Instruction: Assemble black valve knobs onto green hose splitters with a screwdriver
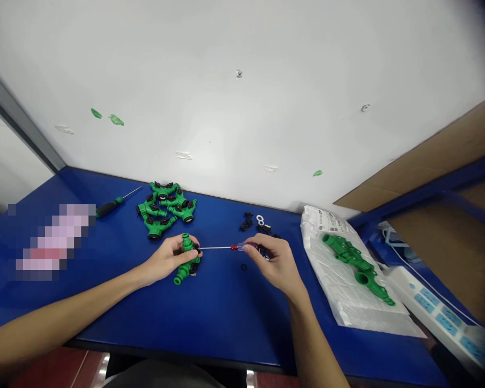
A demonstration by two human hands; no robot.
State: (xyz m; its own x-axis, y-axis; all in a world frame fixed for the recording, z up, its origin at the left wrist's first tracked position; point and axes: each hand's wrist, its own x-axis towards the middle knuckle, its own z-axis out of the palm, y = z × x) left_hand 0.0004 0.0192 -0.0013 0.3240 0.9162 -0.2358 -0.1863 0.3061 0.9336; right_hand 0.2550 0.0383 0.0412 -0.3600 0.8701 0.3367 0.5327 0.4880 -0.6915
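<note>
The left hand (165, 262) is clenched round a green moulded-plastic Y-shaped hose fitting with black knobs (185, 269), held low over the blue table top (226, 318). The right hand (277, 264) pinches the red-and-clear handle of a thin steel-shafted screwdriver (226, 247), whose tip meets the fitting just past the left fingertips. The fitting looks light, rigid and a little slick, so it is best gripped round its trunk, clear of the knobs. Beyond the left hand lies a heap of similar green fittings (165, 210).
</note>
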